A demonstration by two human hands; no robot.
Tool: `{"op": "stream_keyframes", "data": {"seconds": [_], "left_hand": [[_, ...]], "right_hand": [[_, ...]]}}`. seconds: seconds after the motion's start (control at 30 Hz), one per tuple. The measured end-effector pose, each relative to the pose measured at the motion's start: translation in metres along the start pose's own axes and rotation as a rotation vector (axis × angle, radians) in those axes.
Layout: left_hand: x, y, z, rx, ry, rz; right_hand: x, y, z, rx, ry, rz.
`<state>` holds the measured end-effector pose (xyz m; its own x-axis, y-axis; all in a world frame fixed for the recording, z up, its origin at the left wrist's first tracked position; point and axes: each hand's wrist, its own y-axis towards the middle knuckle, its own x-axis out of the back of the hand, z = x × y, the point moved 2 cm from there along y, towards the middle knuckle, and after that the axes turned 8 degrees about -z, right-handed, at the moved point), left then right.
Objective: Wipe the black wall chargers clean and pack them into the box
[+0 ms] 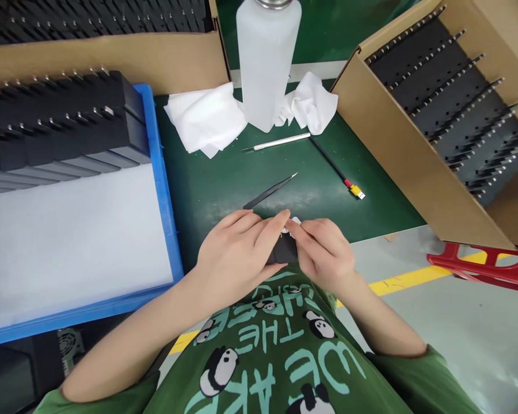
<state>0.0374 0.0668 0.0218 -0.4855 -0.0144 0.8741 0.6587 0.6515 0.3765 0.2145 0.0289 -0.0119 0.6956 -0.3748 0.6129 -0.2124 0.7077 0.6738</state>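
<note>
Close to my body at the table's edge, my left hand point(237, 250) is closed around a black block-shaped plug adapter point(284, 250), mostly hidden by the fingers. Against its top end presses my right hand point(328, 253), thumb and fingers closed together around a small white piece point(296, 220), possibly cloth. Both index fingers meet there, so the detail between them is covered. Just beyond my left fingers lie black tweezers point(270, 191). A white pen-like tool point(280, 142) with a thin tip rests farther back, beside a short black USB cable point(334, 165) with a yellow plug.
To the left, a blue-rimmed tray point(159, 190) holds rows of black adapters point(69, 121) with metal prongs. Cardboard boxes of similar pieces stand behind point(112, 57) and at right point(384, 138). White cloths point(207, 118) flank a white bottle point(265, 63). A red stool point(479, 265) is at right.
</note>
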Motion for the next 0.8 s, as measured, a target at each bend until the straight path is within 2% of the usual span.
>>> {"op": "stream_keyframes", "data": {"seconds": [0.23,0.43,0.5,0.63,0.67,0.7,0.8], "left_hand": [[0.0,0.002,-0.003,0.011,0.0,0.008],[0.0,0.003,-0.001,0.006,-0.012,0.01],[-0.001,0.003,0.0,0.005,-0.022,0.016],[-0.002,0.0,0.0,0.006,-0.024,0.028],[-0.001,0.0,0.0,0.009,-0.019,0.025],[-0.001,-0.001,0.0,0.012,-0.012,0.019],[-0.002,-0.002,0.001,0.019,-0.003,0.014]], "right_hand": [[0.004,-0.011,0.01,0.025,-0.167,0.023],[0.021,0.0,0.022,0.113,-0.24,0.224],[0.029,0.001,0.026,0.111,-0.167,0.291],[0.042,-0.004,0.026,0.094,0.194,0.459],[0.044,-0.004,0.023,0.063,0.255,0.432],[0.046,-0.003,0.019,0.001,0.267,0.342],[0.043,0.003,0.005,-0.227,0.106,0.001]]}}
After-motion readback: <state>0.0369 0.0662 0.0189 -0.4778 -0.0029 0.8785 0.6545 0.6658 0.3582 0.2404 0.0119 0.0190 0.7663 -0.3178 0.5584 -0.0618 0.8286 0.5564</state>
